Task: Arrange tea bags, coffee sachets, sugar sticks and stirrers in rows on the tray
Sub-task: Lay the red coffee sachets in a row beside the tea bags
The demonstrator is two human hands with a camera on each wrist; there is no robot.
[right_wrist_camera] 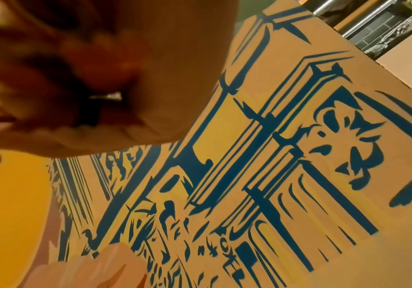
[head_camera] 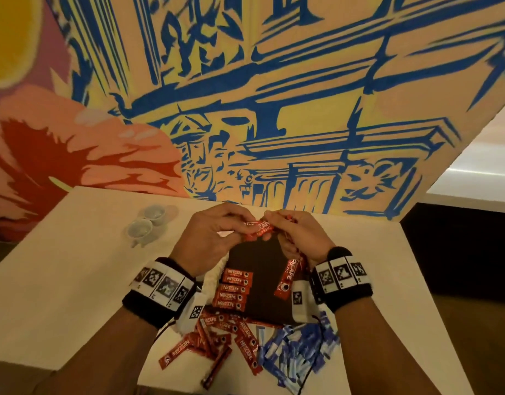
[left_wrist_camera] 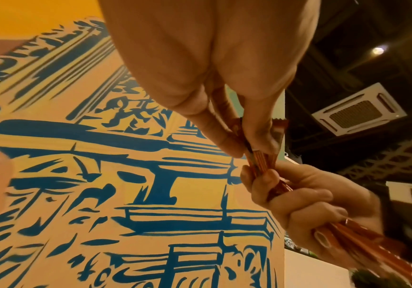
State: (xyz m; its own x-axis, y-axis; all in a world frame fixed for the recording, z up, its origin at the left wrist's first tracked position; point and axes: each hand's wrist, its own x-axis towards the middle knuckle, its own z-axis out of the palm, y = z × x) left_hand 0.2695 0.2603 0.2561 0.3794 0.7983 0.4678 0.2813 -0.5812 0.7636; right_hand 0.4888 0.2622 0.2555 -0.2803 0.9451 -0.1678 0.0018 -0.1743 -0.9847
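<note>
Both hands are raised above the far end of a dark tray [head_camera: 264,283]. My left hand [head_camera: 217,229] pinches one red coffee sachet [head_camera: 259,229] by its end. My right hand [head_camera: 291,232] grips a bundle of red coffee sachets [head_camera: 289,276] that hangs down past the palm. In the left wrist view the left fingers [left_wrist_camera: 227,140] pinch the sachet end [left_wrist_camera: 259,157] just above the right hand [left_wrist_camera: 306,196] and its bundle. Several coffee sachets [head_camera: 234,289] lie in a row on the tray's left side.
A loose heap of red coffee sachets [head_camera: 217,340] and a heap of blue-white sugar sticks [head_camera: 296,352] lie on the white table [head_camera: 74,280] near me. Two white cups [head_camera: 145,226] stand at the far left. A painted wall [head_camera: 274,109] rises behind the table.
</note>
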